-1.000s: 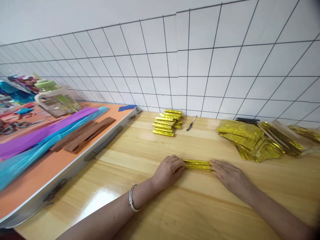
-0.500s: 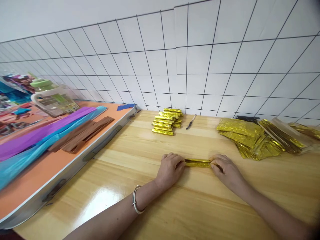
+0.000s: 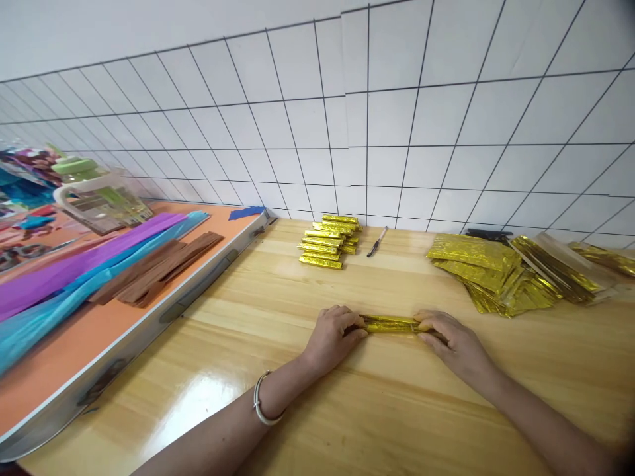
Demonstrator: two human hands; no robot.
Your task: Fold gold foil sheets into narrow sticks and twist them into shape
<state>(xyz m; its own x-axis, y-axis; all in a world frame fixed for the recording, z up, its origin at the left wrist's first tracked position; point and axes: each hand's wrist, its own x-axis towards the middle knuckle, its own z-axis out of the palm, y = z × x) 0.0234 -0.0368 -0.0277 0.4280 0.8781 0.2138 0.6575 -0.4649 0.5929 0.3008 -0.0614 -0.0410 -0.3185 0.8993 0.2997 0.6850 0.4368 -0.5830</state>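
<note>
A narrow folded strip of shiny gold foil (image 3: 389,323) lies across the wooden table (image 3: 238,357) in front of me. My left hand (image 3: 336,336) grips its left end, thumb below and fingers above. At the right end, my right hand (image 3: 449,338) pinches the foil between thumb and fingers. Both tips of the strip are hidden by my fingers. Beyond my hands sits a stack of folded gold foil strips (image 3: 322,249). A heap of flat gold foil packets (image 3: 489,268) lies farther right.
A pen (image 3: 378,242) rests by the stack, near the gridded wall (image 3: 387,119). On the left, an orange-topped raised surface (image 3: 163,317) holds purple crepe paper (image 3: 94,254), blue crepe paper (image 3: 64,304), brown strips (image 3: 163,268) and a clear container with a green lid (image 3: 102,195).
My right hand has gone from lying flat on the strip's right end to pinching it. The strip looks narrower, and my left hand stays at the left end.
</note>
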